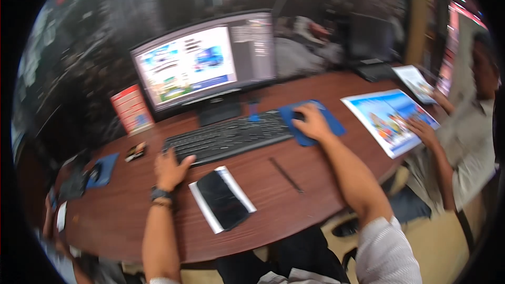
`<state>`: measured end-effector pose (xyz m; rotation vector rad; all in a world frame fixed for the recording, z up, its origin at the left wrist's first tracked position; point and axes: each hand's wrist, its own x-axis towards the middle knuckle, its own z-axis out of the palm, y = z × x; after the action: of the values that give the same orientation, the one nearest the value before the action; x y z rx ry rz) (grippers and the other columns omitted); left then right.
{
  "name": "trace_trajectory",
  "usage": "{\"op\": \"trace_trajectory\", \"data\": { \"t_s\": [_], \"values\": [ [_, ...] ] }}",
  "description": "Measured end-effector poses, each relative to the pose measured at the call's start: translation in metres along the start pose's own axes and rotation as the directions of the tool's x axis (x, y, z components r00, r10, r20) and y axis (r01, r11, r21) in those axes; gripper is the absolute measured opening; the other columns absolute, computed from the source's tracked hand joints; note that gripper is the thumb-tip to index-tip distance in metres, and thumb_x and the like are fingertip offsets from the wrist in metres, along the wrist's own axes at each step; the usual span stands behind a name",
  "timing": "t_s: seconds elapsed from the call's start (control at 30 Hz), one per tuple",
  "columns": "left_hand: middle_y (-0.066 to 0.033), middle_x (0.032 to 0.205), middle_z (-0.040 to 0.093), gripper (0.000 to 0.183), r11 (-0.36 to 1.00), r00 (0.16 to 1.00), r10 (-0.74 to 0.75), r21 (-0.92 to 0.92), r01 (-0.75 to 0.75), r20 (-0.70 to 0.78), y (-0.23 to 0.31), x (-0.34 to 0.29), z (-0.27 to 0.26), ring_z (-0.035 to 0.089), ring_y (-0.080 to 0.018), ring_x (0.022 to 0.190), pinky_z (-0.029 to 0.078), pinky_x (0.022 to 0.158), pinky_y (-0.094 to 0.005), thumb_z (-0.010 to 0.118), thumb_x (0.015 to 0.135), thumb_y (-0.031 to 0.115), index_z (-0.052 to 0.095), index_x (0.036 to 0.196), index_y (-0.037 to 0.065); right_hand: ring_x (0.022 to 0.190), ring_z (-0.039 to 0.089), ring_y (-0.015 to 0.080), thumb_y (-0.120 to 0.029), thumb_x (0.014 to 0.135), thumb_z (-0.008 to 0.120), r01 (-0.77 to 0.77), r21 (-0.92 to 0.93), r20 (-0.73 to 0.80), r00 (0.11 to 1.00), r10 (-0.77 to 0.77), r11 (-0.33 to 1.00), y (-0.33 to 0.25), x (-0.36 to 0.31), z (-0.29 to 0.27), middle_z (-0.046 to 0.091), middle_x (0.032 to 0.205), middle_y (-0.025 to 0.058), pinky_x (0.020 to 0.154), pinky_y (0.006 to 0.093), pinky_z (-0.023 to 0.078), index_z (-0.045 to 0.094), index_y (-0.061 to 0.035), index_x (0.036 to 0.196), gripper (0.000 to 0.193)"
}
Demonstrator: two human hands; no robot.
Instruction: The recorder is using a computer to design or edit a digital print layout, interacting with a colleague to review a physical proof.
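Note:
My right hand [314, 121] rests over a dark computer mouse [299, 116] on a blue mouse pad [332, 122], its fingers curved around it. Fingers spread, my left hand [170, 172] lies at the left end of a black keyboard [231, 138]; whether it presses a key I cannot tell. Behind the keyboard a monitor [253, 55] displays a colourful page layout beside a grey panel. Between my forearms a black smartphone [223, 197] lies on a white paper strip [206, 214]. A thin dark pen [286, 175] lies to its right.
On the right a seated person's hand [422, 130] touches a large colour print [386, 121]; the other holds a smaller sheet [414, 84]. A red-and-white card [131, 110] stands left of the monitor. Another blue mouse pad [108, 171] lies far left on the brown desk [121, 215].

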<state>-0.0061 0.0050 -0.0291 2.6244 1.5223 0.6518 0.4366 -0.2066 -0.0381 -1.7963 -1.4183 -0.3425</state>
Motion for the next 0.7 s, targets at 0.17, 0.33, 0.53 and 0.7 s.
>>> {"op": "trace_trajectory", "data": {
  "t_s": [0.17,0.33,0.53,0.7],
  "values": [
    [-0.0354,0.149,0.030,0.094,0.991,0.992,-0.106,-0.080,0.112,0.066,0.001,-0.004,-0.018,0.029,-0.0488,0.139,0.028,0.114,-0.0519,0.065,0.083,0.065,0.040,0.147,0.001,0.120,0.054,0.0347,-0.029,0.082,0.069,-0.184,0.026,0.059,0.982,0.182,0.983,-0.018,0.003,-0.003,0.054,0.125,0.0157,0.102,0.0415,0.045,0.064,-0.0109,0.120,0.043],
    [-0.0338,0.151,0.029,0.092,0.992,0.991,-0.092,-0.082,0.100,0.095,0.016,0.001,-0.011,0.028,-0.0479,0.141,0.027,0.115,-0.0516,0.065,0.084,0.063,0.039,0.148,0.001,0.120,0.052,0.0353,-0.030,0.082,0.069,-0.253,-0.001,0.123,0.960,0.251,0.967,-0.012,-0.002,-0.016,0.049,0.130,0.0142,0.104,0.0424,0.044,0.062,-0.0121,0.123,0.045],
    [-0.0336,0.151,0.028,0.091,0.990,0.990,-0.102,-0.086,0.111,0.102,0.009,-0.002,-0.013,0.028,-0.0472,0.141,0.027,0.115,-0.0508,0.065,0.085,0.062,0.039,0.148,0.001,0.120,0.052,0.0362,-0.031,0.081,0.070,-0.256,0.015,0.127,0.959,0.252,0.967,-0.016,-0.002,-0.012,0.049,0.129,0.0147,0.103,0.0430,0.044,0.063,-0.0132,0.123,0.046],
    [-0.0341,0.149,0.031,0.091,0.991,0.992,-0.096,-0.090,0.102,0.077,0.002,-0.002,-0.013,0.030,-0.0473,0.140,0.028,0.115,-0.0505,0.066,0.085,0.061,0.039,0.147,0.001,0.120,0.052,0.0368,-0.032,0.081,0.070,-0.253,0.024,0.130,0.960,0.248,0.967,-0.020,-0.001,-0.011,0.049,0.130,0.0154,0.103,0.0434,0.044,0.063,-0.0130,0.123,0.046]
  ]
}}
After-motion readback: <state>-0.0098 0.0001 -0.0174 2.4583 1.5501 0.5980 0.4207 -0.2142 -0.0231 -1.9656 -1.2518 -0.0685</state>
